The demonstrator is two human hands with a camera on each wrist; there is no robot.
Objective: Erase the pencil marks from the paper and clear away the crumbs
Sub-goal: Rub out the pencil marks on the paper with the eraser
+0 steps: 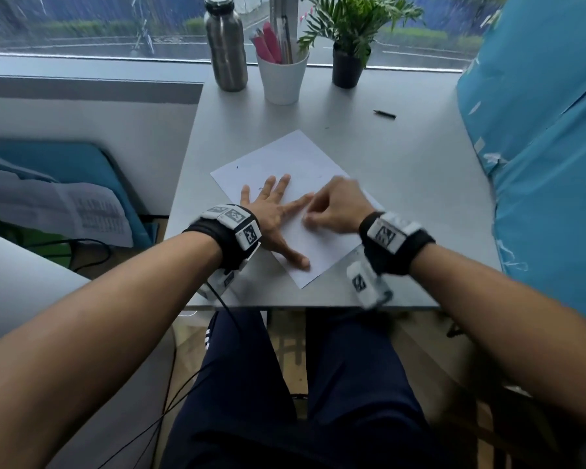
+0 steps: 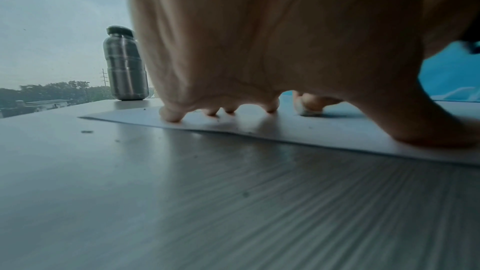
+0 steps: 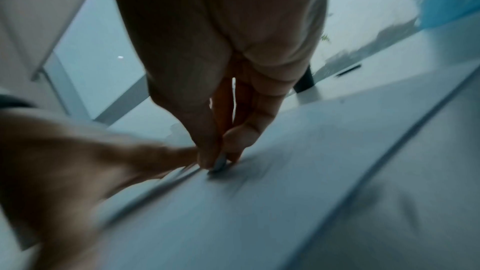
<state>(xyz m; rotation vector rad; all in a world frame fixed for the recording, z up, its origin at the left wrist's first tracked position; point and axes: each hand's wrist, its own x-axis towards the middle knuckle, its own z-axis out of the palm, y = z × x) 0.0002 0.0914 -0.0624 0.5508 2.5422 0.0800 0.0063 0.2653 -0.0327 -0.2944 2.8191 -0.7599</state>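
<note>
A white sheet of paper (image 1: 295, 164) lies turned at an angle on the grey table (image 1: 403, 184). My left hand (image 1: 274, 211) lies flat on it with fingers spread, pressing it down; the same hand fills the left wrist view (image 2: 259, 48) above the paper (image 2: 337, 130). My right hand (image 1: 335, 208) is blurred, its fingers pinching a small white eraser (image 1: 308, 221) against the sheet beside my left index finger. The eraser (image 2: 309, 111) shows under the right fingertips, and again as a grey lump (image 3: 219, 164). Dark crumbs (image 2: 217, 119) speckle the paper.
A steel bottle (image 1: 225, 45), a white cup of pens (image 1: 282, 76) and a potted plant (image 1: 347, 62) stand along the window edge. A black pen (image 1: 384, 114) lies at the back right. A blue cover (image 1: 548, 147) crowds the right side.
</note>
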